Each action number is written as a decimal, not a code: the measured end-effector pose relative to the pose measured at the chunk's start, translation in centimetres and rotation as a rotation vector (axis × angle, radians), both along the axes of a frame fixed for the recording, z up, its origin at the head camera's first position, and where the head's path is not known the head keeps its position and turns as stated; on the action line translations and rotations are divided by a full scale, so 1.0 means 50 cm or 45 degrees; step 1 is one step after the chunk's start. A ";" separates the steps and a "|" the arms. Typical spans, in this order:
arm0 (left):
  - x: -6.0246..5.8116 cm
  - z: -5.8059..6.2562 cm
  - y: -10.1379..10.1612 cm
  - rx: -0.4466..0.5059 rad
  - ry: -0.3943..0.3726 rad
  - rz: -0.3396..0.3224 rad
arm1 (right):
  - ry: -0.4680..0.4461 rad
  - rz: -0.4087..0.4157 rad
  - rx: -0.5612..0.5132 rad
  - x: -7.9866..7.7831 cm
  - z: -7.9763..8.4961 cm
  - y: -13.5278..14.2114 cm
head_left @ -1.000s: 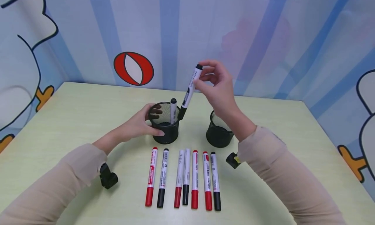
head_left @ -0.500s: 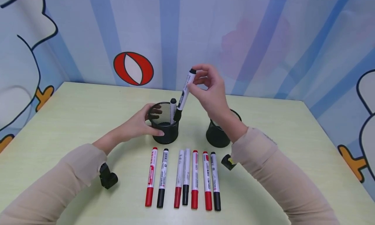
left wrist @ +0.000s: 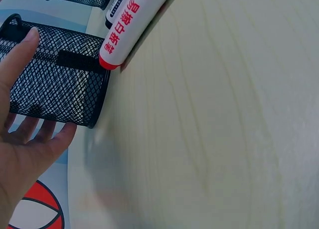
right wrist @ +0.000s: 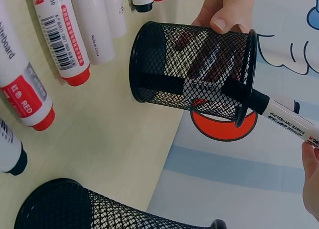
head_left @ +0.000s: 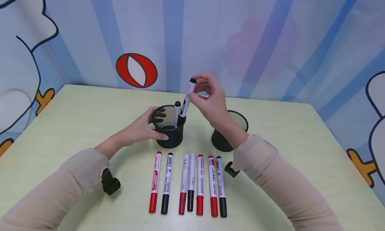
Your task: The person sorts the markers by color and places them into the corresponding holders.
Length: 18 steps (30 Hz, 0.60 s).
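Note:
My left hand (head_left: 139,127) grips a black mesh pen cup (head_left: 172,137) by its side, thumb in front and fingers behind. One black-capped marker (head_left: 177,110) stands inside, leaning on the right wall. My right hand (head_left: 211,102) pinches a white whiteboard marker (head_left: 187,99) near its upper end. Its black cap points down, just inside the cup's right rim. In the right wrist view the held marker (right wrist: 291,123) slants at the mouth of the cup (right wrist: 172,52). The left wrist view shows my fingers spread around the mesh (left wrist: 60,84).
A second mesh cup (head_left: 221,140) stands to the right, partly behind my right forearm. Several red and black markers lie in a row on the table nearer me, from a red marker (head_left: 155,181) to a black marker (head_left: 221,187). A patterned wall (head_left: 198,40) borders the table's back.
My right hand has moved left and down, bringing the marker's capped end from beside the cup to inside its rim. My left hand and the cup stay still.

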<state>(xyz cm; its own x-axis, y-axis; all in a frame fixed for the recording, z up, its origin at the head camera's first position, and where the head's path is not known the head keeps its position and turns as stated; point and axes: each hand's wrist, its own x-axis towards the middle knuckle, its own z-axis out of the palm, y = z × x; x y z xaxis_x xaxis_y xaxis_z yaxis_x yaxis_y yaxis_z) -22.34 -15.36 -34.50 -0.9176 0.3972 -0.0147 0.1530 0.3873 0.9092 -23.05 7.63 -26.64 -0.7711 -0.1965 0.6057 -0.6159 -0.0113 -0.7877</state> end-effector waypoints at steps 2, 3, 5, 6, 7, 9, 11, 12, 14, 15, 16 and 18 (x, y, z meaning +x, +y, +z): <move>-0.001 -0.002 -0.001 -0.005 0.003 0.000 | -0.002 -0.005 0.011 0.001 -0.002 -0.001; -0.001 -0.003 -0.002 -0.008 0.001 0.001 | 0.001 -0.006 0.014 0.000 -0.004 -0.002; -0.002 -0.001 -0.003 -0.012 0.001 0.004 | 0.008 -0.003 0.026 0.000 -0.005 -0.003; -0.003 -0.001 -0.003 -0.014 0.000 0.005 | 0.008 -0.001 0.031 0.000 -0.005 -0.003; -0.002 0.000 -0.003 -0.016 -0.001 0.006 | 0.006 0.003 0.037 0.000 -0.006 -0.004; -0.002 0.001 -0.002 -0.017 -0.003 0.006 | 0.002 0.010 0.052 0.001 -0.009 -0.004; -0.001 0.001 -0.002 -0.015 -0.001 0.006 | 0.001 0.016 0.069 0.004 -0.009 -0.005; -0.001 0.001 -0.001 -0.014 -0.001 0.006 | 0.001 0.019 0.080 0.010 -0.007 -0.006; 0.000 0.001 0.000 -0.008 0.001 0.005 | 0.009 0.026 0.104 0.021 -0.002 -0.008; 0.001 0.001 0.000 -0.005 0.002 0.004 | 0.010 0.031 0.113 0.027 0.000 -0.009; 0.001 0.000 0.000 -0.004 0.004 0.004 | 0.012 0.038 0.119 0.033 0.002 -0.009; 0.002 0.000 0.001 -0.002 0.005 0.003 | 0.006 0.041 0.139 0.043 0.006 -0.010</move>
<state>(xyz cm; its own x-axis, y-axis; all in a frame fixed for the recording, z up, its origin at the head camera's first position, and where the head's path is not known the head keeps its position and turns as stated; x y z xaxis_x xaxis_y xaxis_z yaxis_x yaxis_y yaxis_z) -22.24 -15.33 -34.49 -0.9186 0.3949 -0.0118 0.1557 0.3894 0.9078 -20.89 7.12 -26.33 -0.7603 -0.2863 0.5830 -0.6204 0.0543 -0.7824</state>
